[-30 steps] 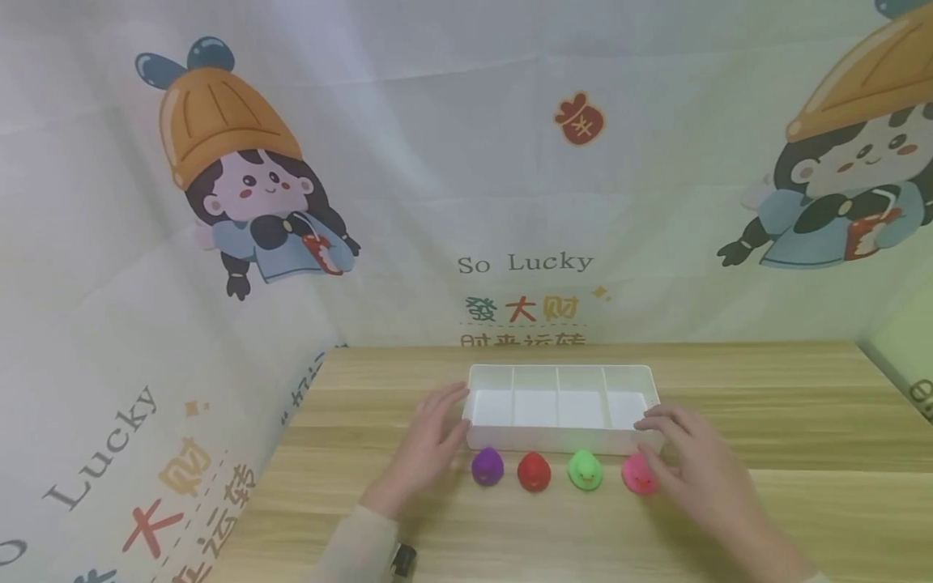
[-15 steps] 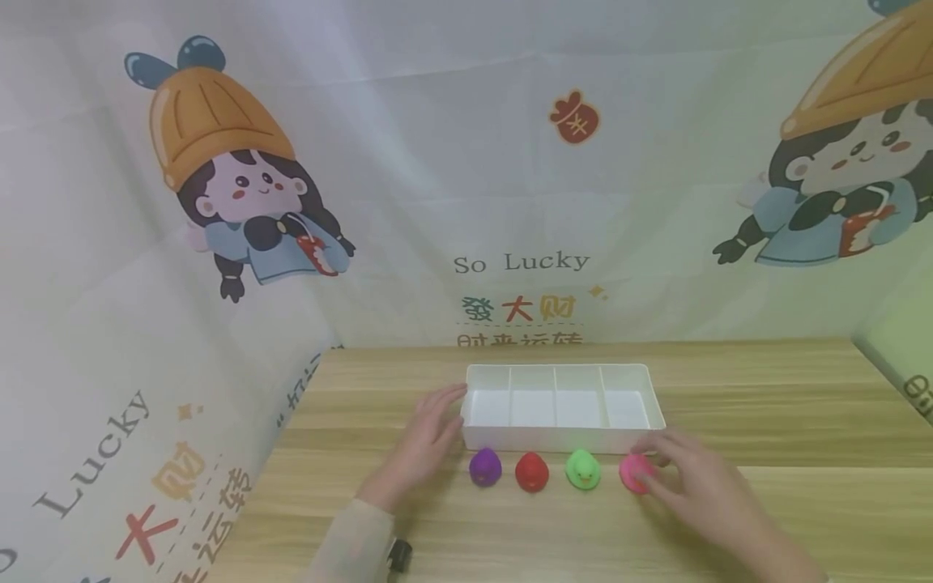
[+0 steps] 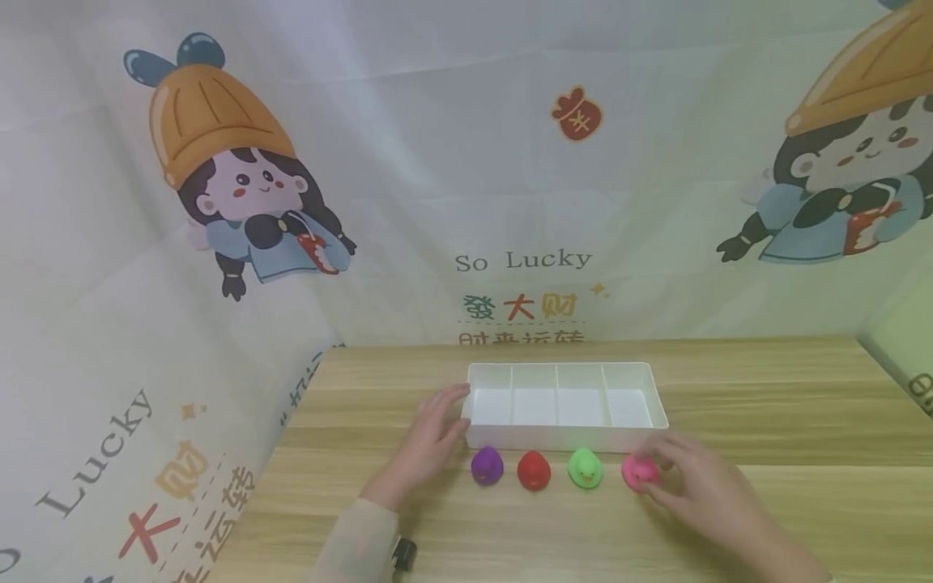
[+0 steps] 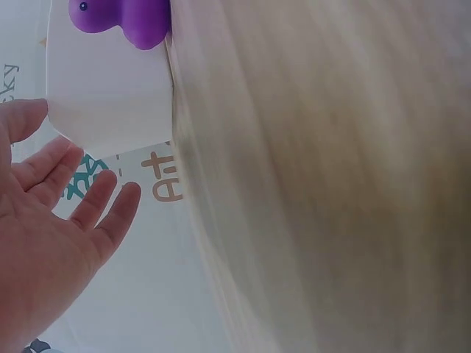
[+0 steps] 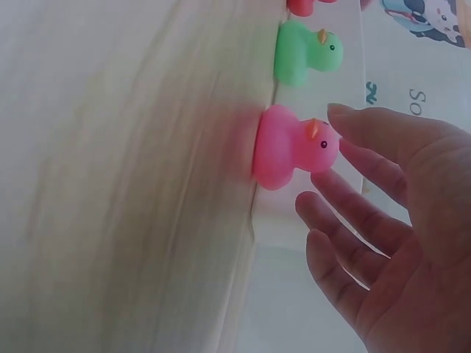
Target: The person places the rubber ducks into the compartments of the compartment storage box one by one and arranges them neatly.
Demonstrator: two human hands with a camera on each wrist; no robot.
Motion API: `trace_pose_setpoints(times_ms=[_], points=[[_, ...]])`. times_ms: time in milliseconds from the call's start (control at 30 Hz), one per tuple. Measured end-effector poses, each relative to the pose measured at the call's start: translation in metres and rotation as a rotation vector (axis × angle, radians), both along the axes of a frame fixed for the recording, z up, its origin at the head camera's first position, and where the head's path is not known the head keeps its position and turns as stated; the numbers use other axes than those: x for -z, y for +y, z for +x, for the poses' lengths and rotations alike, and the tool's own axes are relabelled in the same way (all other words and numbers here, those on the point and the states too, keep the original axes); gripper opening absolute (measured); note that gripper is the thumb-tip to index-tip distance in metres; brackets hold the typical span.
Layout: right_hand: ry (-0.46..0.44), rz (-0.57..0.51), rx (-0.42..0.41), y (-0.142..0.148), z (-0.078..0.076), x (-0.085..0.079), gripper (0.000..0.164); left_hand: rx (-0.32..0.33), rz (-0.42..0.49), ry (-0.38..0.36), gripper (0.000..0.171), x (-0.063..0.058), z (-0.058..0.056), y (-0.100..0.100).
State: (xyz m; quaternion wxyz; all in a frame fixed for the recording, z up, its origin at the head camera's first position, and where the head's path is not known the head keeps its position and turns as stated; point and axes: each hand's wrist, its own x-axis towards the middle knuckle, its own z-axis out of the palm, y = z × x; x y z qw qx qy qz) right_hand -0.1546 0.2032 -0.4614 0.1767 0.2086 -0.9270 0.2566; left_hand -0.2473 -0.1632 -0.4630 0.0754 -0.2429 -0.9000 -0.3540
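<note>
A white tray (image 3: 568,438) with several compartments stands on the table. In front of it, a purple rubber duck (image 3: 487,466), a red one (image 3: 534,471), a green one (image 3: 585,469) and a pink rubber duck (image 3: 639,472) form a row. My left hand (image 3: 426,441) is at the tray's left end, thumb and fingertips right at its wall, fingers spread loosely. At the pink duck, my right hand (image 3: 703,486) has its thumb and fingers around the head without closing on it. The right wrist view shows this duck upright on the table, the other fingers loosely bent.
The wooden table (image 3: 802,405) reaches back to a hanging printed cloth (image 3: 408,202), which also runs along the left side. A small black object (image 3: 404,554) is beside the left sleeve (image 3: 359,538).
My right hand has moved from the tray's right end down to the pink duck. The left hand stays at the tray's left end. The tray and ducks have kept their places.
</note>
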Motion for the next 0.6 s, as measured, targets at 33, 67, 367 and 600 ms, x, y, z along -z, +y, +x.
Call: trace_pose_setpoints(times_ms=[33,67,367,600], points=[[0.0,0.002,-0.004,0.0002,-0.0002,0.0009,0.027,0.0,0.003,0.003,0.044,0.0002,-0.0001,0.0],[0.001,0.005,-0.008,0.0006,-0.0006,0.0017,0.027,0.001,0.009,0.009,0.043,0.0002,-0.0002,0.0002],[0.006,0.011,-0.021,0.0021,-0.0025,0.0067,0.028,0.016,0.014,0.023,0.036,-0.0019,-0.0021,-0.0006],[-0.024,-0.014,-0.013,0.0005,-0.0033,0.0063,0.029,0.038,-0.028,0.009,0.035,-0.0025,-0.0077,-0.0058]])
